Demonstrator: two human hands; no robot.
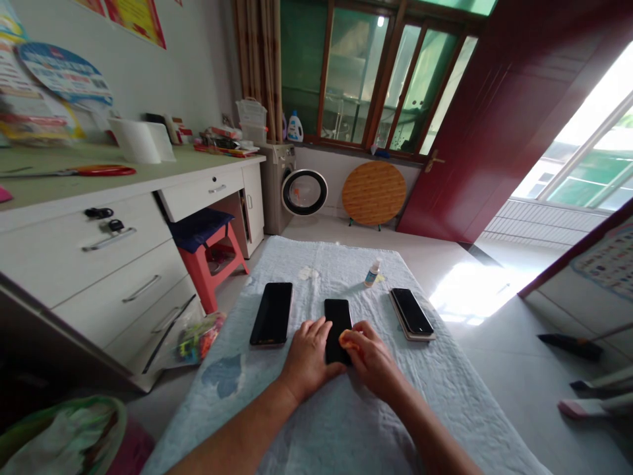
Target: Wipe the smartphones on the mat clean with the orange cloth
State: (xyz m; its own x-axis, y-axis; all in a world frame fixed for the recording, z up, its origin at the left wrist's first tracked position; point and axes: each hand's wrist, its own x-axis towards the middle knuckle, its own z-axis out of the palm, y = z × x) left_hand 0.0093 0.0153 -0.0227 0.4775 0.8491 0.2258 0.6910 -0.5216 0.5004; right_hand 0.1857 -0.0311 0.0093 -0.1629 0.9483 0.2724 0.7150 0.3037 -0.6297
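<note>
Three black phones lie face up on a pale blue cloth (346,422) that covers a table. My left hand (307,359) rests flat on the left side of the middle phone (337,315), with its fingers stretched out. My right hand (372,356) is closed on a small orange pad (345,340) and presses it on the lower part of that phone's screen. The left phone (272,313) and the right phone (412,313), which sits on a pale tray or case, lie untouched.
A small clear bottle (372,272) with blue liquid stands behind the phones, beside a crumpled white wipe (308,272). A white desk with drawers (123,251) and a red stool (210,254) are to the left. A washing machine (291,188) stands at the far wall.
</note>
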